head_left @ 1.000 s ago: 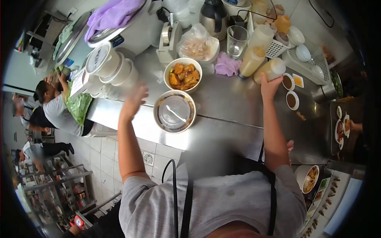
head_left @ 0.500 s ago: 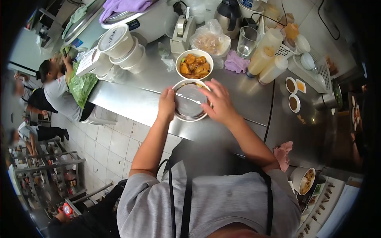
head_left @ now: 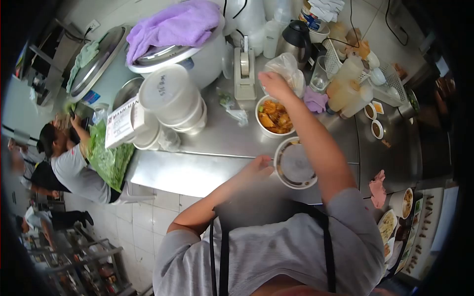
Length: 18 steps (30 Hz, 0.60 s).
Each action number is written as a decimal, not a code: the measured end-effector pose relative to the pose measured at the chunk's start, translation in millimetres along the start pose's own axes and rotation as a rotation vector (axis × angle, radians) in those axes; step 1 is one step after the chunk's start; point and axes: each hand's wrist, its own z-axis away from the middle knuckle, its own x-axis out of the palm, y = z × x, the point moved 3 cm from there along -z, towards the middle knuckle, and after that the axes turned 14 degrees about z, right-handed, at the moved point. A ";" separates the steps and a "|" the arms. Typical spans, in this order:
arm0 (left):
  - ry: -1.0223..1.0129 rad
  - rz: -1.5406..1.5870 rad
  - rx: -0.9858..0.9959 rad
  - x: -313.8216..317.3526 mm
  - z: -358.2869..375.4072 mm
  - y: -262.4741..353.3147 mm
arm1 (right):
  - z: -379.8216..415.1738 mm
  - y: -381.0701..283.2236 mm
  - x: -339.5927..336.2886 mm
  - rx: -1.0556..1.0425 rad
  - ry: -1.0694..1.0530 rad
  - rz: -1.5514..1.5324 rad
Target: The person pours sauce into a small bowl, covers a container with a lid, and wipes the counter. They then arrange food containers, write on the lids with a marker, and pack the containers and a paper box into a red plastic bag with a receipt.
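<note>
A round white takeaway bowl (head_left: 296, 164) stands near the counter's front edge, with a translucent lid over its top. My left hand (head_left: 257, 168) is beside its left rim, fingers loosely extended and holding nothing. Beyond it, an uncovered white bowl holds orange-brown chunks of food (head_left: 275, 117) in sauce. My right hand (head_left: 275, 85) reaches over that bowl, its fingers pointing left towards a tape dispenser (head_left: 245, 74). The fingers look loosely bent, and nothing shows in them. A clear plastic bag (head_left: 290, 69) is just behind this hand, partly hidden by it.
Stacked white tubs (head_left: 170, 93) and a bag of leafy greens (head_left: 111, 153) stand left. A purple towel (head_left: 173, 27) lies on a large lidded pot. Sauce bottles (head_left: 345, 79), a glass (head_left: 320, 74) and sauce cups (head_left: 377, 129) are right. A person (head_left: 81, 165) sits at left.
My right hand has left the lidded bowl and moved forward towards the tape dispenser. My left hand has come off the rim. The camera view has shifted.
</note>
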 end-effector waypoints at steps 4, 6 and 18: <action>0.016 0.072 0.020 -57.1 12.9 9.2 | -56.1 7.5 50.2 0.320 0.012 0.452; 0.056 0.177 0.020 -78.6 21.1 14.5 | -57.3 2.8 58.4 0.405 -0.039 0.498; 0.144 0.481 0.081 -136.8 -96.8 36.6 | 110.2 -87.5 42.5 -0.102 0.259 -0.110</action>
